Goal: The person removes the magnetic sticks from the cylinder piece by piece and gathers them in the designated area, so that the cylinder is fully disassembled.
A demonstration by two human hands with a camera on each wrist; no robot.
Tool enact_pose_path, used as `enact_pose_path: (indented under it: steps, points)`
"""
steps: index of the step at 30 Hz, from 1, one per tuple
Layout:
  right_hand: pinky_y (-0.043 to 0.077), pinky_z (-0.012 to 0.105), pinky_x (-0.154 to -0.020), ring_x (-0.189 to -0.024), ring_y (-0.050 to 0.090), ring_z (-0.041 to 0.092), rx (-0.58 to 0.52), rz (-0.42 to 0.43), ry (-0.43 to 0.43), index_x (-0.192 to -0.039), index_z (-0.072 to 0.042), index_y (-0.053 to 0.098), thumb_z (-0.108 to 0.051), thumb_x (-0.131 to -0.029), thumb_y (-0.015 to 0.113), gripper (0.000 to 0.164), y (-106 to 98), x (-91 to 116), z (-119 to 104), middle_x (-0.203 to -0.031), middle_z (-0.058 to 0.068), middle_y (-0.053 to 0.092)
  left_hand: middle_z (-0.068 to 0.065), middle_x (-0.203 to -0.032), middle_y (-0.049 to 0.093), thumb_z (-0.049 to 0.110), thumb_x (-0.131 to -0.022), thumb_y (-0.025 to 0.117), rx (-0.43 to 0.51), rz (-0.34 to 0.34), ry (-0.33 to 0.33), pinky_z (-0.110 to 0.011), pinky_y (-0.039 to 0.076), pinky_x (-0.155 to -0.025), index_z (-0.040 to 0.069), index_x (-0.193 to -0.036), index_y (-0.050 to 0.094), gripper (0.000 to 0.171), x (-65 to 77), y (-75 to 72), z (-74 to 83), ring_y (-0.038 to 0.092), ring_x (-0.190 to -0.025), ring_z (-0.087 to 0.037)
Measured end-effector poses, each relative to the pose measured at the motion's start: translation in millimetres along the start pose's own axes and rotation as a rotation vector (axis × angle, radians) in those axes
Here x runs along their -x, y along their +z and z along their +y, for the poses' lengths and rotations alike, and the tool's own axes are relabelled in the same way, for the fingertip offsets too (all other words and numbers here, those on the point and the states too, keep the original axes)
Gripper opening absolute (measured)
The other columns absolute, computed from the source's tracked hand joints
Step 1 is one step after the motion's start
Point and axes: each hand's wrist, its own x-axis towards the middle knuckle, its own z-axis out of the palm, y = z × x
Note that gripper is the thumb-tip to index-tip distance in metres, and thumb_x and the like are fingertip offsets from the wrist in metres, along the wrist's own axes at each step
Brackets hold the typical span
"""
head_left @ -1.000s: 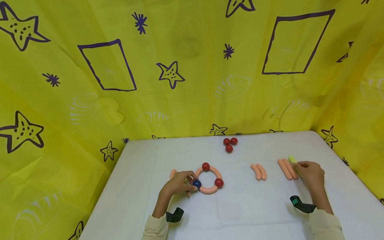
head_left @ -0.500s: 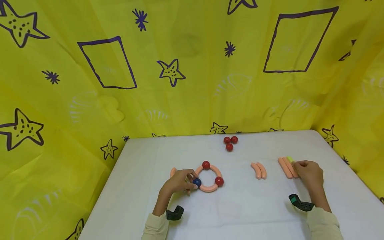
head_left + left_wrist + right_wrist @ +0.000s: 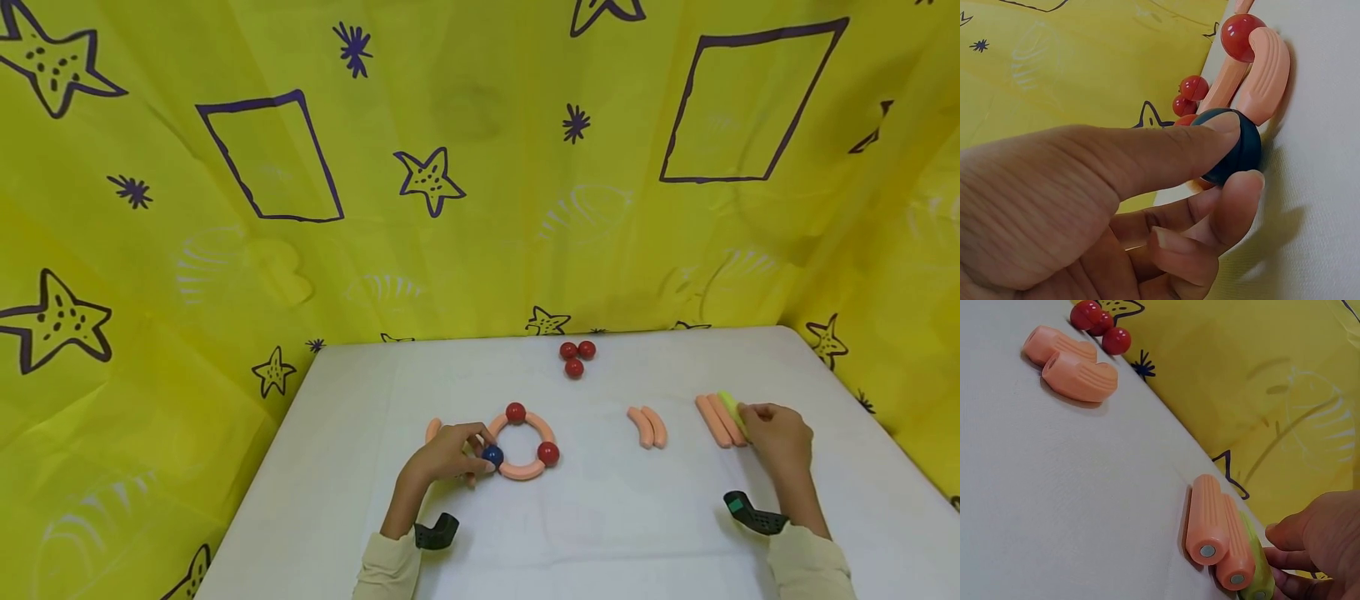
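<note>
"Two pinches at once, or just one?"

"Two, by the look of it. Blue ball b/w thumb & fingers of L hand; green stick at the fingertips of R hand, right alongside two straight peach sticks."

"Ball's place?"

"In flat ring on the table, w/ 2 red balls & 3 curved peach sticks."

"Main risk there?"

"Prob. pulling the ring out of shape or popping a joint, from too hard a tug or twist on the ball. Silvery discs on stick ends, poss. magnets, so maybe dragging neighbours along too."

"And R side?"

"Poss. knocking the straight pair askew, w/ any sideways shove on green. Spare curved pair well apart, so prob. safe for now."

"Anything else?"

"Loose red balls near the far edge: liable to roll after a table bump. Also peach piece partly behind L hand, easy to nudge unseen. One or more? Can't tell."
</note>
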Motion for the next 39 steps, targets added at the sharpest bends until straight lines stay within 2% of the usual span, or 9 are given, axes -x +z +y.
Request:
enact_pose_path:
  steps: [5, 14, 18, 23, 27, 30, 32, 36, 39]
  points:
    - [0.041, 0.03, -0.061, -0.093, 0.055, 0.04, 0.013, 0.021, -0.015, -0.119, 0.017, 0.057, -0.03, -0.099, 0.047, 0.051, 1, 0, 2, -0.112, 0.035, 0.06, -0.009, -0.091, 0.064, 0.01, -0.086, 0.074, 0.0, -0.004, 0.003, -0.021, 0.047, -0.055, 0.008, -0.108, 0.063, 0.025, 1.6, -0.4, 1.0, 0.064, -0.054, -0.013]
    - [0.041, 0.031, -0.062, -0.094, 0.056, 0.041, 0.025, 0.002, -0.04, -0.117, 0.016, 0.058, -0.03, -0.099, 0.05, 0.05, 1, 0, 4, -0.11, 0.035, 0.061, -0.007, -0.093, 0.064, 0.011, -0.086, 0.074, -0.002, -0.006, -0.01, -0.023, 0.048, -0.058, 0.011, -0.11, 0.063, 0.026, 0.6, 1.8, -1.9, 0.065, -0.056, -0.013]
    - [0.041, 0.028, -0.059, -0.093, 0.055, 0.04, 0.015, 0.025, -0.034, -0.119, 0.016, 0.057, -0.029, -0.1, 0.047, 0.05, 1, 1, 3, -0.11, 0.034, 0.06, -0.006, -0.092, 0.063, 0.012, -0.086, 0.074, -0.005, -0.007, -0.017, -0.023, 0.049, -0.058, 0.011, -0.11, 0.063, 0.027, 0.0, 2.5, -2.3, 0.065, -0.056, -0.013]
    - [0.038, 0.019, -0.053, -0.092, 0.054, 0.037, -0.037, 0.106, -0.063, -0.119, 0.014, 0.058, -0.026, -0.102, 0.046, 0.045, 4, 5, -3, -0.109, 0.032, 0.06, -0.007, -0.091, 0.063, 0.012, -0.086, 0.074, -0.011, -0.007, -0.013, -0.023, 0.049, -0.057, 0.01, -0.111, 0.063, 0.027, 0.5, 1.7, -1.8, 0.065, -0.058, -0.014]
    - [0.036, 0.017, -0.056, -0.093, 0.055, 0.036, -0.054, 0.207, -0.178, -0.114, 0.01, 0.062, -0.022, -0.101, 0.049, 0.037, 9, 11, -16, -0.105, 0.028, 0.061, -0.008, -0.09, 0.063, 0.011, -0.086, 0.074, -0.015, -0.018, 0.002, -0.022, 0.049, -0.057, 0.008, -0.113, 0.063, 0.029, 1.9, 0.7, -2.7, 0.065, -0.06, -0.015]
    - [0.035, 0.02, -0.061, -0.088, 0.056, 0.032, -0.068, 0.291, -0.321, -0.107, 0.009, 0.066, -0.017, -0.098, 0.054, 0.03, 12, 17, -32, -0.098, 0.025, 0.063, -0.008, -0.09, 0.064, 0.012, -0.087, 0.073, -0.023, -0.026, 0.013, -0.022, 0.05, -0.057, 0.008, -0.116, 0.063, 0.031, 2.2, 0.0, -3.8, 0.065, -0.06, -0.014]
    - [0.036, 0.02, -0.063, -0.083, 0.056, 0.019, -0.079, 0.314, -0.415, -0.102, 0.007, 0.068, -0.016, -0.097, 0.058, 0.026, 14, 22, -43, -0.094, 0.023, 0.064, -0.007, -0.091, 0.064, 0.014, -0.087, 0.073, -0.038, -0.023, 0.023, -0.022, 0.049, -0.056, 0.008, -0.118, 0.062, 0.034, 2.0, -0.9, -3.8, 0.063, -0.059, -0.013]
    - [0.038, 0.012, -0.061, -0.078, 0.047, -0.008, -0.092, 0.266, -0.618, -0.099, 0.004, 0.069, -0.012, -0.094, 0.063, 0.017, 23, 33, -64, -0.088, 0.018, 0.067, -0.007, -0.091, 0.063, 0.019, -0.087, 0.073, -0.088, 0.032, 0.077, -0.021, 0.047, -0.056, 0.007, -0.119, 0.063, 0.036, 1.3, -3.7, -1.8, 0.056, -0.059, -0.011]
    - [0.042, 0.013, -0.059, -0.076, 0.047, -0.009, -0.089, 0.174, -0.765, -0.097, 0.0, 0.07, -0.007, -0.09, 0.068, 0.011, 38, 40, -79, -0.085, 0.011, 0.068, -0.006, -0.091, 0.061, 0.021, -0.089, 0.072, -0.122, 0.102, 0.135, -0.021, 0.046, -0.059, 0.004, -0.114, 0.065, 0.031, 0.3, -5.8, 1.8, 0.053, -0.064, -0.009]
